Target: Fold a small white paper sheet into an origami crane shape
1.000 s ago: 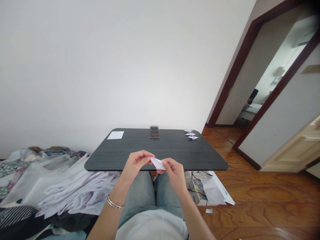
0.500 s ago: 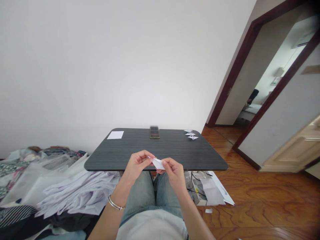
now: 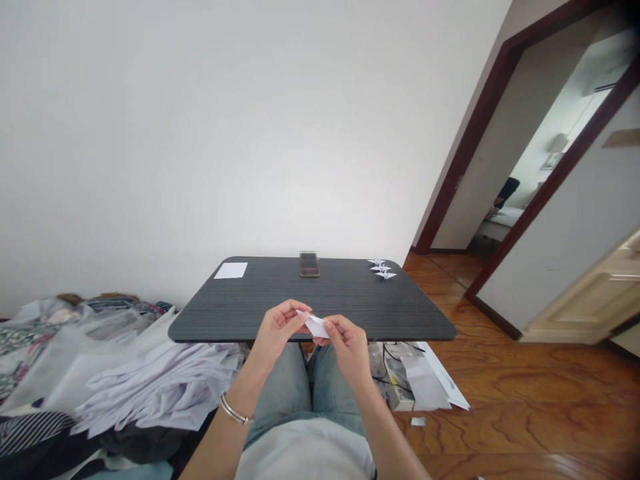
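Observation:
A small piece of folded white paper (image 3: 316,327) is held between both hands, above the near edge of the dark table (image 3: 280,293). My left hand (image 3: 281,327) pinches its upper left end between thumb and fingers. On the other side, my right hand (image 3: 347,340) grips the right end with the thumb on top. Part of the paper is hidden behind the fingers. At the table's far right corner stand several folded paper cranes (image 3: 384,269). A flat white sheet of paper (image 3: 231,270) lies at the far left corner.
A phone-like device (image 3: 309,264) leans at the table's back edge, by the white wall (image 3: 300,133). Heaped clothes and fabric (image 3: 160,380) lie on the left. Under the table's right side are a box with cables (image 3: 397,387) and white sheets (image 3: 427,383).
My left thumb and fingers have shifted slightly on the folded paper, and its pointed upper left end shows more. My left wrist has moved a little to the right.

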{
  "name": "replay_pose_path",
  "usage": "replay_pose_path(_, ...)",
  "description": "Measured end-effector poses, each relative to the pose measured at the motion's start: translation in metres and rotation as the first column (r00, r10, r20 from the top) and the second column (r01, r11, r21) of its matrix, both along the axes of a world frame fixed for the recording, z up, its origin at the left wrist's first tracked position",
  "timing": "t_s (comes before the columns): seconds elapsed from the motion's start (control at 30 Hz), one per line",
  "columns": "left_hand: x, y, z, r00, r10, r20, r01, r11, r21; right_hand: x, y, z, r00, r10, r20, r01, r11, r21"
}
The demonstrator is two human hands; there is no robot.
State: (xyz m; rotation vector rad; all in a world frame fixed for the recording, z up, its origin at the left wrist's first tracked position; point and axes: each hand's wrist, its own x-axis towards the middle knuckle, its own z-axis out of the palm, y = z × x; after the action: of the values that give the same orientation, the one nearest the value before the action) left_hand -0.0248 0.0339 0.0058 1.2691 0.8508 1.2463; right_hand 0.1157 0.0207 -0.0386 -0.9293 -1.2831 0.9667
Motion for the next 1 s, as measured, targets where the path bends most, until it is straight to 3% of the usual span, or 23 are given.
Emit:
replay_pose_path(0.17,0.004,0.001,-0.003,0.998,0.062,0.018,-0.061,0.997,-0.036,-0.002,0.000,0.000,0.999,-0.022,0.028,0.021,1.000,0.014)
replay_pose_path(0.43,0.001,0.004,-0.005,0.999,0.049,-0.001,-0.049,0.997,-0.052,-0.002,0.001,-0.002,1.000,-0.016,0.018,0.016,1.000,0.015)
replay_pose_path(0.67,0.002,0.004,-0.006,0.999,0.053,-0.007,-0.053,0.998,-0.026,-0.002,0.000,0.001,0.999,-0.007,-0.052,0.007,1.000,-0.010)
replay_pose_path(1.0,0.004,0.003,-0.005,0.997,0.066,-0.045,-0.065,0.998,0.023,-0.004,-0.003,0.011,0.999,-0.040,-0.025,0.039,0.997,-0.064)
